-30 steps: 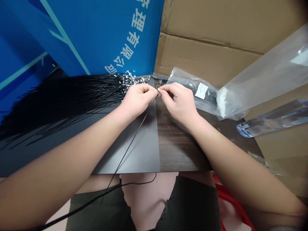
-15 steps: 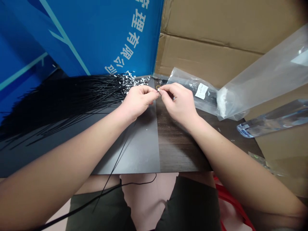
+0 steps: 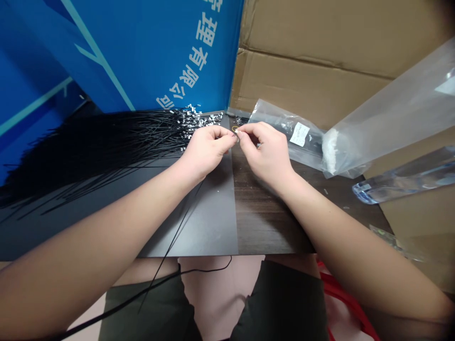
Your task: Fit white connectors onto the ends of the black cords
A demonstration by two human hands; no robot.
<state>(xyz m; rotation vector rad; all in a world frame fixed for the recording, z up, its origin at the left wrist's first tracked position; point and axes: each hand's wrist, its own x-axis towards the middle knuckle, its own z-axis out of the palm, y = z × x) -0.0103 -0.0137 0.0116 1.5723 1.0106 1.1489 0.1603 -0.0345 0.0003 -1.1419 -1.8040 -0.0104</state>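
Note:
My left hand [image 3: 205,150] is closed in a pinch on the end of a thin black strand [image 3: 177,239] that trails down over the table edge toward my lap. My right hand [image 3: 265,152] is pinched against it, fingertips touching at a tiny piece too small to name. Both hands hover over the dark table [image 3: 249,222]. A big fan of black strands with small white ends [image 3: 103,142] lies to the left of my left hand.
A blue printed board [image 3: 142,52] and cardboard [image 3: 320,57] wall the back. Clear plastic bags [image 3: 295,135] [image 3: 387,113] lie at the right, with a clear tube-like packet [image 3: 401,182]. A black cable [image 3: 199,272] crosses my lap. Something red [image 3: 341,293] shows below the table.
The strand's loose tail has swung left under my left forearm. Both hands stay pinched together at the same spot.

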